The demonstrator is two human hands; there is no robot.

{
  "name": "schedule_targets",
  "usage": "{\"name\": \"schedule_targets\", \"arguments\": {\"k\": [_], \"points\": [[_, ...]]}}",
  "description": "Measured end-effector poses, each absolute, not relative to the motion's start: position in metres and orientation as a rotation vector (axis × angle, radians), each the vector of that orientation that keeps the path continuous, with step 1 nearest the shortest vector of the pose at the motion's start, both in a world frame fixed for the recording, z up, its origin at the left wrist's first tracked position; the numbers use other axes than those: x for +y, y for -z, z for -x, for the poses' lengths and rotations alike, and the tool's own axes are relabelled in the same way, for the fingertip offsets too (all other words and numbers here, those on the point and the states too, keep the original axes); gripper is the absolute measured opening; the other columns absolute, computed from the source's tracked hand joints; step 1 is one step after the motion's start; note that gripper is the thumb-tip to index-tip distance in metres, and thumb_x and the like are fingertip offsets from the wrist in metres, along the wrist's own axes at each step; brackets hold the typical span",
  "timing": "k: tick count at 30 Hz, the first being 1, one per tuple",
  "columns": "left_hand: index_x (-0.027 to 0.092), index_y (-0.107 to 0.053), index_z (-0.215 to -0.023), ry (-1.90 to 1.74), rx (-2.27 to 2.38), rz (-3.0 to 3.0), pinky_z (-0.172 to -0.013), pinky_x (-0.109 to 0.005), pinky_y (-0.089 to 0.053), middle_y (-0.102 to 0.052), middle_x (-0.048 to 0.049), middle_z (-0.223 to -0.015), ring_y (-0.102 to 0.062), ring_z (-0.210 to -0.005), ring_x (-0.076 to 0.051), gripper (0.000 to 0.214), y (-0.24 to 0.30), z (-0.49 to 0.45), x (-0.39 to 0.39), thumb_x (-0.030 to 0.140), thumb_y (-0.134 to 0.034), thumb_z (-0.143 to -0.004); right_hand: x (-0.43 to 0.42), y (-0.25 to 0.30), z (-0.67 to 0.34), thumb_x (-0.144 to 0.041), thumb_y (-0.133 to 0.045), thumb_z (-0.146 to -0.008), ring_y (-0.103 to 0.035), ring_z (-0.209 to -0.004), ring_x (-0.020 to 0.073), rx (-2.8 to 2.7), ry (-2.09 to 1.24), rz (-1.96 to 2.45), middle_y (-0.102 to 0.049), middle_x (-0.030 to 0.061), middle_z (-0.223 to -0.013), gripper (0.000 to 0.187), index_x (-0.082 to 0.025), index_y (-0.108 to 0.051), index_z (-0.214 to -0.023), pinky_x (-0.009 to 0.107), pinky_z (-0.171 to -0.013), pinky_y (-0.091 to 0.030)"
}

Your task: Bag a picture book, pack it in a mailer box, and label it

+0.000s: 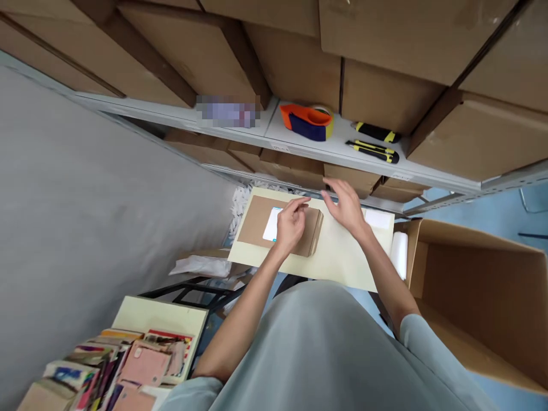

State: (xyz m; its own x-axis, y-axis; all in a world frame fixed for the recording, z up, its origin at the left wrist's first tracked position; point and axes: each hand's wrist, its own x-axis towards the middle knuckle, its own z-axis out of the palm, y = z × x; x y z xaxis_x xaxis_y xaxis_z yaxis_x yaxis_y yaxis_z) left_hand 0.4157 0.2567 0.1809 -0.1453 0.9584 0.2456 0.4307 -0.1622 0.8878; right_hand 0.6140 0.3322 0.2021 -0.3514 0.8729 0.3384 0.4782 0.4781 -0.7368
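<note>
A flat brown cardboard box point(252, 222) lies on the cream tabletop point(342, 257), with a white label point(270, 227) on its upper face. Over the box and partly covering the label is my left hand point(291, 221), its forefinger stretched to the right and the other fingers loosely bent; nothing shows in it. Whether it touches the box I cannot tell. To the right, my right hand point(345, 206) is above the table beyond the box's right end, thumb and fingers apart and holding nothing.
On the shelf ahead are an orange and blue tape dispenser point(307, 121) and two utility knives point(372, 151), among brown boxes point(295, 68). White papers point(379, 219) and a white roll point(399, 255) are at the right. A large open carton point(483, 291) stands beyond. Books point(141, 362) lie lower left.
</note>
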Motion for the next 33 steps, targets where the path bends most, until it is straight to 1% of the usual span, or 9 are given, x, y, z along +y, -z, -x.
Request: {"name": "schedule_targets", "arguments": {"k": [3, 5, 8, 14, 17, 19, 25, 29, 33], "points": [[0.023, -0.079, -0.128, -1.441, 1.578, -1.711, -0.109, -0.04, -0.063, -0.08, -0.0076, -0.126, -0.078, -0.115, -0.022, 0.041, -0.23, -0.416, 0.29, 0.013, -0.052, -0.1, 0.417, -0.251, -0.577, -0.056, -0.038, -0.119, -0.05, -0.159, 0.0387, -2.103, -0.455, 0.951, -0.058, 0.0149, -0.163, 0.052, -0.024, -0.057, -0.155, 0.067, -0.134, -0.041], [0.022, -0.078, -0.131, -1.512, 1.577, -1.741, -0.11, -0.039, -0.063, -0.08, -0.0071, -0.127, -0.078, -0.118, -0.022, 0.042, -0.258, -0.419, 0.3, 0.012, -0.052, -0.1, 0.469, -0.261, -0.549, -0.055, -0.035, -0.12, -0.045, -0.162, 0.0432, -2.154, -0.371, 0.941, -0.053, 0.022, -0.163, 0.056, -0.014, -0.054, -0.154, 0.073, -0.133, -0.037], [0.021, -0.078, -0.133, -1.576, 1.578, -1.741, -0.111, -0.04, -0.063, -0.08, -0.007, -0.129, -0.077, -0.12, -0.022, 0.042, -0.279, -0.422, 0.291, 0.013, -0.052, -0.101, 0.526, -0.244, -0.516, -0.053, -0.04, -0.119, -0.051, -0.156, 0.0447, -2.127, -0.356, 1.006, -0.059, 0.03, -0.15, 0.057, -0.004, -0.058, -0.141, 0.077, -0.133, -0.032], [0.024, -0.079, -0.131, -1.513, 1.641, -1.562, -0.109, -0.04, -0.065, -0.081, -0.0082, -0.13, -0.079, -0.119, -0.022, 0.038, -0.247, -0.415, 0.232, 0.017, -0.054, -0.103, 0.552, -0.217, -0.513, -0.059, -0.033, -0.12, -0.064, -0.145, 0.0422, -2.092, -0.375, 0.961, -0.068, 0.0276, -0.136, 0.062, -0.005, -0.06, -0.131, 0.077, -0.129, -0.037], [0.022, -0.078, -0.131, -1.497, 1.663, -1.454, -0.111, -0.041, -0.065, -0.082, -0.0094, -0.132, -0.079, -0.12, -0.023, 0.036, -0.229, -0.411, 0.214, 0.019, -0.055, -0.104, 0.513, -0.224, -0.536, -0.067, -0.034, -0.118, -0.062, -0.148, 0.0434, -2.193, -0.401, 0.965, -0.066, 0.0273, -0.144, 0.068, -0.006, -0.056, -0.138, 0.074, -0.129, -0.04], [0.021, -0.075, -0.135, -1.537, 1.639, -1.392, -0.113, -0.042, -0.064, -0.081, -0.0106, -0.135, -0.079, -0.123, -0.023, 0.034, -0.222, -0.415, 0.206, 0.023, -0.057, -0.107, 0.461, -0.226, -0.556, -0.073, -0.042, -0.115, -0.061, -0.15, 0.0419, -2.203, -0.529, 0.96, -0.066, 0.0229, -0.148, 0.068, -0.013, -0.053, -0.144, 0.068, -0.13, -0.042], [0.022, -0.071, -0.139, -1.553, 1.504, -1.445, -0.103, -0.038, -0.066, -0.081, -0.0094, -0.122, -0.079, -0.112, -0.021, 0.036, -0.21, -0.452, 0.161, 0.036, -0.071, -0.106, 0.253, -0.209, -0.599, -0.083, -0.063, -0.102, -0.074, -0.133, 0.0311, -1.571, -1.326, 0.841, -0.076, 0.0126, -0.135, 0.07, -0.025, -0.058, -0.141, 0.048, -0.12, -0.059], [0.023, -0.074, -0.131, -1.505, 1.533, -1.605, -0.09, -0.034, -0.066, -0.077, -0.0065, -0.11, -0.075, -0.096, -0.018, 0.032, -0.207, -0.457, 0.117, 0.036, -0.079, -0.103, 0.162, -0.203, -0.601, -0.079, -0.072, -0.098, -0.075, -0.133, 0.0304, -1.317, -1.435, 0.932, -0.081, 0.0118, -0.134, 0.068, -0.027, -0.061, -0.139, 0.049, -0.123, -0.058], [0.024, -0.076, -0.123, -1.468, 1.491, -1.731, -0.092, -0.035, -0.064, -0.078, -0.0068, -0.113, -0.075, -0.099, -0.02, 0.019, -0.209, -0.442, 0.084, 0.03, -0.077, -0.105, 0.113, -0.21, -0.597, -0.081, -0.069, -0.099, -0.074, -0.136, 0.0305, -1.321, -1.426, 1.027, -0.08, 0.0119, -0.14, 0.07, -0.026, -0.065, -0.142, 0.05, -0.124, -0.058]]}}
